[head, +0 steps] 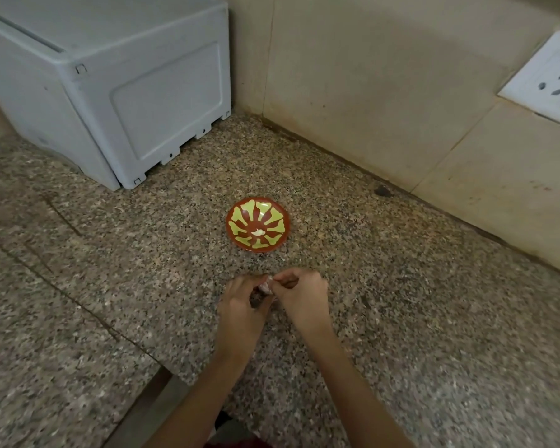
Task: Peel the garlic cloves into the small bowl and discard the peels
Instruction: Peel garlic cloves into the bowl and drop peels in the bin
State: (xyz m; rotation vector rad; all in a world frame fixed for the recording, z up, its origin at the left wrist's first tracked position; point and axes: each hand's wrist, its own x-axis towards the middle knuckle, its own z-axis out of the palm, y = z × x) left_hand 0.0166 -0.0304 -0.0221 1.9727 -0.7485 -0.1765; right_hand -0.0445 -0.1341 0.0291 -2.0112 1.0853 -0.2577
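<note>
Both the left hand (240,305) and the right hand (301,295) pinch a pale papery garlic clove (265,287) in their fingers (283,279), near the small round red-and-green bowl (272,218) on the person's side, where it seems best to hold firm and tear skin from the tip.

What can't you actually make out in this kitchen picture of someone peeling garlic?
1) Head view: the pale garlic clove, pinched by the left hand and right hand, is mostly hidden by them; peel left is unclear.
2) The white bit in the small red bowl with yellow-green pattern is too small to identify.
3) The grey-white plastic box and white wall socket are cut off by the frame edges.
</note>
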